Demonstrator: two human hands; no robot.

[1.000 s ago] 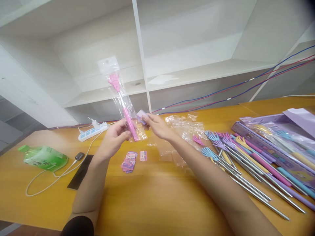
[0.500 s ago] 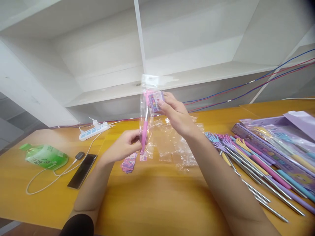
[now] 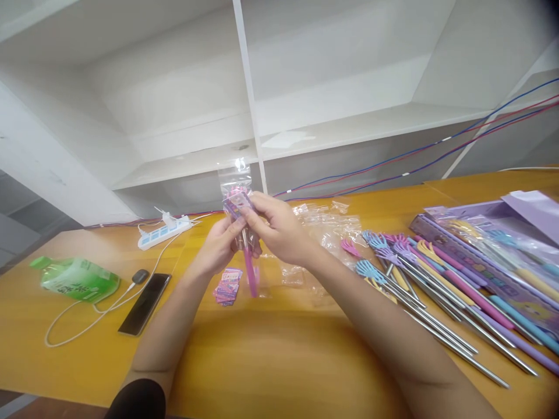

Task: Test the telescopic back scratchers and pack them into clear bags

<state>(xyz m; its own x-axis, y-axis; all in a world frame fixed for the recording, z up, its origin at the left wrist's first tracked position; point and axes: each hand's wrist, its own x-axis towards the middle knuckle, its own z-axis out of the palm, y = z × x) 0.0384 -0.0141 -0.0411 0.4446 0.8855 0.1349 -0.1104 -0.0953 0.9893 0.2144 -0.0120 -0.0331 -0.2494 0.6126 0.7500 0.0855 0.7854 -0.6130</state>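
Observation:
A pink back scratcher [image 3: 249,270] stands nearly upright in a clear plastic bag [image 3: 234,174], its claw end at the top. My left hand [image 3: 221,244] is closed around the bagged shaft. With thumb and fingers, my right hand [image 3: 277,224] pinches a small printed card [image 3: 238,203] against the front of the bag, near the claw. Whether the card lies inside or outside the bag I cannot tell. Below the hands, a pile of printed cards [image 3: 227,286] rests on the table. Behind my right hand lie loose clear plastic bags [image 3: 325,230].
Several back scratchers [image 3: 437,273] lie fanned out at the right, beside a purple box [image 3: 484,212] with bagged ones. At the left are a green bottle [image 3: 78,279], a phone [image 3: 144,304], a power strip [image 3: 165,233] and a white cable. Shelving rises behind the table [image 3: 279,361].
My right hand has moved left and down with the card to the front of the bag. My left hand has shifted up the shaft, and the bag is lower and further left.

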